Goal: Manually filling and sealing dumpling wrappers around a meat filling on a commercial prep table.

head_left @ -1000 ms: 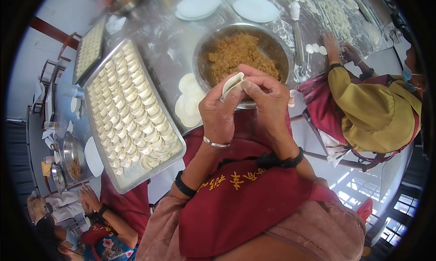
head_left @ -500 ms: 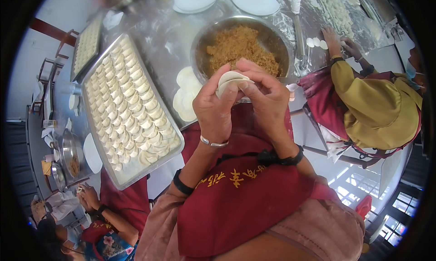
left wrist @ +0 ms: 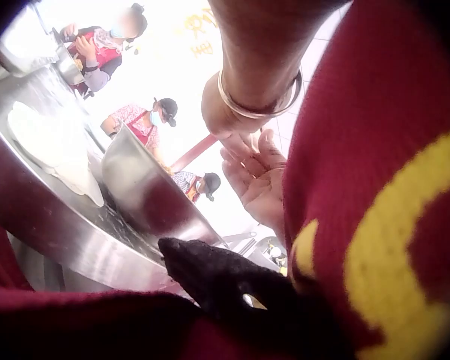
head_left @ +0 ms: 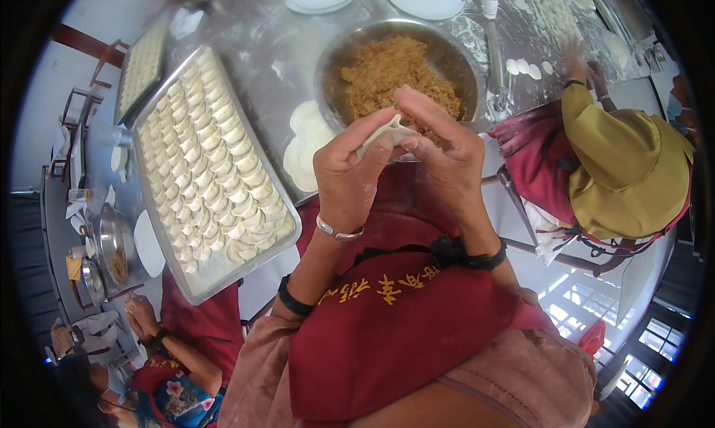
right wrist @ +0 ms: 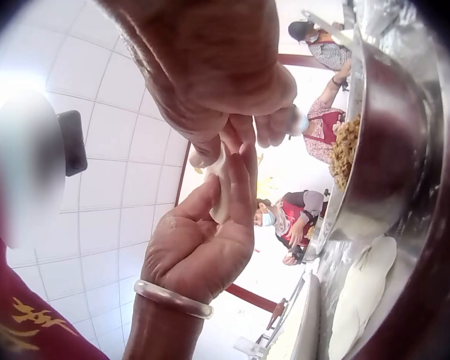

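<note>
In the head view, a folded white dumpling is held up at the near rim of a steel bowl of brown filling. My left hand, with a silver bangle, grips it between thumb and fingers. The thumb of my right hand pinches its right end, while the right fingers extend forward. From the right wrist, the dumpling shows pale between the left thumb and fingers, with right fingertips at its upper end. The left wrist view hides the dumpling behind my hands.
Left of me lies a metal tray with rows of dumplings. Round wrappers overlap beside the bowl. White plates and a rolling pin lie on the floury table. Other people sit at right and lower left.
The dumpling has gone from a fold with its opening showing to one with its edges pressed together. My right hand has shifted slightly right, its fingers straighter.
</note>
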`<state>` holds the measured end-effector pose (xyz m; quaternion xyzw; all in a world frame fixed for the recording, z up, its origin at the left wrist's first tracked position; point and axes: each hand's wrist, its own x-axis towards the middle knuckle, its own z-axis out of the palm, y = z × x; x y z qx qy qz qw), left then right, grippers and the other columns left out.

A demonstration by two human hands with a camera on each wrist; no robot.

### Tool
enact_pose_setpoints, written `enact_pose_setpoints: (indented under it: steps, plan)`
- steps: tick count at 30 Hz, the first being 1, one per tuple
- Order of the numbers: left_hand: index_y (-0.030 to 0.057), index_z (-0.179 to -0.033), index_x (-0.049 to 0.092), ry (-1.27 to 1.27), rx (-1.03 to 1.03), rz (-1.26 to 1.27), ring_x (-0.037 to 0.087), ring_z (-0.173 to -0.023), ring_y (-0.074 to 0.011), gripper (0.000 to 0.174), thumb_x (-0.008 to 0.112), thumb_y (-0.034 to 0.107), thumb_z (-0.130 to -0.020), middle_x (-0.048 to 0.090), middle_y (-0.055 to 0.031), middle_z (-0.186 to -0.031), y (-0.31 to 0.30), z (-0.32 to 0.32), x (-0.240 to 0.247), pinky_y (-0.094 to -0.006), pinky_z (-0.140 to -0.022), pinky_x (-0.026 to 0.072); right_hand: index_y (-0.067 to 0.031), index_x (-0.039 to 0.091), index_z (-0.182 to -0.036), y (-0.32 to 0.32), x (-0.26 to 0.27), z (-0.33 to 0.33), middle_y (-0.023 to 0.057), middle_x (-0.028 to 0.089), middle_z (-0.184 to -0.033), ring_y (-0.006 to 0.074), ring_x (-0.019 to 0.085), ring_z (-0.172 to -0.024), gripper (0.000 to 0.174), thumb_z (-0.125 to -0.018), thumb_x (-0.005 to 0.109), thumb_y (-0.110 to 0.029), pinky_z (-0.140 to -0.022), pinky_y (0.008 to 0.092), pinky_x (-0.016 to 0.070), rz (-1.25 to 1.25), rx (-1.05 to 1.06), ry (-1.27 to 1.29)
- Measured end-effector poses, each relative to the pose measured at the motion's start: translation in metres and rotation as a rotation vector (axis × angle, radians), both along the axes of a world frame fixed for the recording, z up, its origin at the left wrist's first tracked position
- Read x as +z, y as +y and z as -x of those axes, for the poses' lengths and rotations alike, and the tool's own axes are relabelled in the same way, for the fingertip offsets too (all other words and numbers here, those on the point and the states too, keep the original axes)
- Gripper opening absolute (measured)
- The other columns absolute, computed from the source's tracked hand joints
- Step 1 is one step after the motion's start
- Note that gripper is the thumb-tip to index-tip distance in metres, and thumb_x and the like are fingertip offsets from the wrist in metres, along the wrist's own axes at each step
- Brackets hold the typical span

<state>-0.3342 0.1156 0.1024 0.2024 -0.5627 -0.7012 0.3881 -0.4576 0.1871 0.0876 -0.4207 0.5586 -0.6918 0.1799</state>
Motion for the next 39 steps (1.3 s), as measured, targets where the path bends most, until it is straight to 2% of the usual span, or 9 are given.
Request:
enact_pose_setpoints:
  steps: [6,12,17,18,20,23,27,30,39]
  plan:
    - [-0.0085,-0.126,0.057,-0.098,0.004,0.052,0.066,-0.097,-0.0165,0.035,0.059,0.000,-0.092,0.067,-0.0149,-0.111,-0.003,-0.005,-0.009,-0.0272,-0.082,0.0557,-0.0012,0.073,-0.103,-0.002,-0.005,-0.002,0.0131,0.066,-0.123,0.0270,0.054,-0.127,0.025,-0.079,0.072,-0.005,-0.103,0.0355,0.0441,0.045,0.109,-0.082]
    - [-0.0093,-0.127,0.055,-0.201,-0.083,0.127,0.067,-0.095,-0.0181,0.039,0.052,0.000,-0.089,0.067,-0.0166,-0.110,-0.006,-0.008,0.002,-0.0280,-0.081,0.0538,-0.0025,0.072,-0.092,-0.002,-0.001,0.006,0.0127,0.070,-0.115,0.0305,0.057,-0.123,0.014,-0.078,0.070,-0.002,-0.099,0.0375,0.0467,0.035,0.032,0.378]
    - [-0.0094,-0.129,0.052,-0.307,-0.123,0.419,0.067,-0.097,-0.0272,0.043,0.049,-0.002,-0.086,0.066,-0.0209,-0.111,-0.019,-0.010,-0.016,-0.0331,-0.085,0.0521,-0.0027,0.072,-0.092,-0.001,0.000,0.011,0.0120,0.070,-0.113,0.0324,0.058,-0.122,0.017,-0.075,0.071,-0.001,-0.100,0.0396,0.0465,0.009,0.033,0.500]
    - [-0.0101,-0.132,0.049,-0.325,-0.148,0.378,0.066,-0.101,-0.0243,0.045,0.048,-0.004,-0.087,0.064,-0.0198,-0.116,-0.019,-0.011,-0.011,-0.0314,-0.087,0.0527,-0.0031,0.072,-0.093,-0.001,-0.001,0.012,0.0119,0.070,-0.113,0.0326,0.058,-0.122,0.019,-0.074,0.072,0.000,-0.100,0.0400,0.0462,-0.011,0.027,0.535]
    - [-0.0115,-0.137,0.044,-0.360,-0.201,0.297,0.062,-0.108,-0.0186,0.048,0.048,-0.008,-0.089,0.060,-0.0174,-0.126,-0.018,-0.012,0.003,-0.0282,-0.090,0.0539,-0.0036,0.073,-0.095,-0.001,0.002,0.009,0.0119,0.069,-0.115,0.0332,0.057,-0.122,0.022,-0.074,0.072,-0.001,-0.101,0.0399,0.0456,-0.022,0.018,0.490]
    - [-0.0073,-0.137,0.045,-0.329,-0.031,0.470,0.066,-0.102,-0.0283,0.053,0.053,0.000,-0.085,0.066,-0.0214,-0.114,-0.015,-0.008,-0.012,-0.0347,-0.089,0.0505,-0.0049,0.073,-0.099,0.001,0.006,0.008,0.0124,0.068,-0.118,0.0331,0.057,-0.123,0.024,-0.075,0.072,-0.002,-0.102,0.0399,0.0446,-0.023,0.079,0.450]
    - [-0.0092,-0.138,0.044,-0.187,-0.088,0.140,0.066,-0.103,-0.0226,0.051,0.057,0.001,-0.089,0.065,-0.0182,-0.117,-0.003,-0.003,0.007,-0.0318,-0.087,0.0527,-0.0035,0.074,-0.102,0.002,0.004,0.011,0.0147,0.066,-0.122,0.0294,0.057,-0.124,0.021,-0.081,0.071,-0.003,-0.102,0.0376,0.0444,-0.030,0.100,0.190]
    - [-0.0105,-0.136,0.046,-0.034,-0.085,-0.098,0.064,-0.104,-0.0194,0.047,0.060,0.004,-0.093,0.063,-0.0159,-0.120,0.003,-0.002,0.006,-0.0308,-0.088,0.0543,-0.0010,0.073,-0.100,0.001,0.009,0.002,0.0166,0.066,-0.121,0.0259,0.056,-0.124,0.017,-0.084,0.071,-0.004,-0.101,0.0354,0.0454,0.033,0.093,-0.182]
    - [-0.0050,-0.135,0.052,0.009,-0.011,-0.015,0.061,-0.107,-0.0140,0.040,0.058,0.001,-0.095,0.063,-0.0114,-0.121,0.007,0.004,-0.007,-0.0274,-0.090,0.0525,0.0003,0.074,-0.094,-0.005,0.001,-0.002,0.0166,0.067,-0.119,0.0264,0.058,-0.122,0.013,-0.083,0.073,-0.005,-0.102,0.0350,0.0450,0.102,0.046,-0.147]
